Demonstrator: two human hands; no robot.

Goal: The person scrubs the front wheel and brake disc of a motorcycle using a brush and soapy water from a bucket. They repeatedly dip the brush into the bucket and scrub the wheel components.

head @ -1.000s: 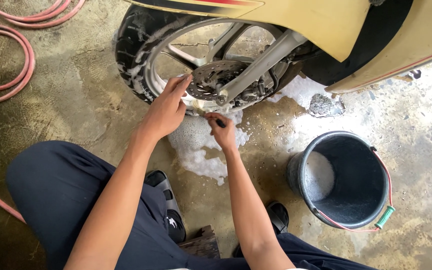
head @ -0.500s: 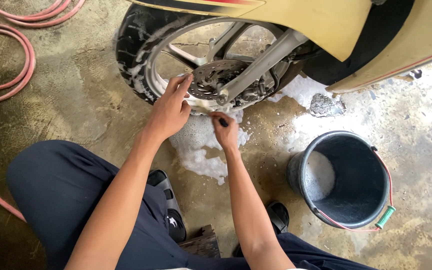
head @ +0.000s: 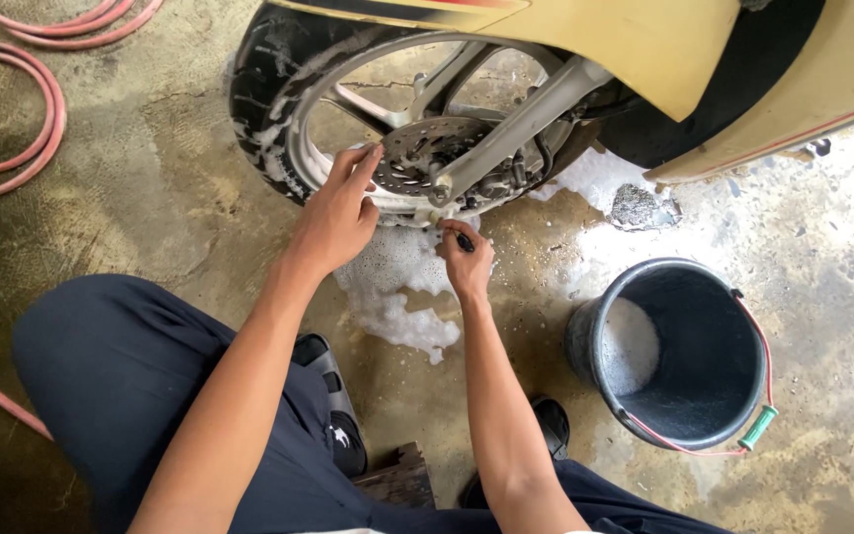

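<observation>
Two hands are at work on the wheel (head: 387,129) of a yellow motorbike (head: 664,49), low near the hub. Our left hand (head: 333,218) lies spread against the silver rim, fingers (head: 360,163) stretched up beside the brake disc (head: 422,148) and touching the metal; it is flat and open, clasping nothing. Our right hand (head: 467,262) sits just below the bottom of the fork leg (head: 516,124), fingers curled shut around a small dark tool (head: 464,240) whose tip pokes out toward the rim. What kind of tool it is, we cannot tell.

Foam clings to the tyre and rim, and a patch of suds (head: 397,287) lies on the wet concrete floor (head: 130,227) right under both hands. More foam spreads beneath the bike's body, beside a grey sponge (head: 640,208).

We crouch in dark trousers (head: 121,386), with black sandals (head: 338,425) on. To our right, well apart from the wheel, stands a black bucket (head: 689,351) with a red handle and green grip, foamy water inside. Coils of pink hose (head: 22,109) lie at our far left.
</observation>
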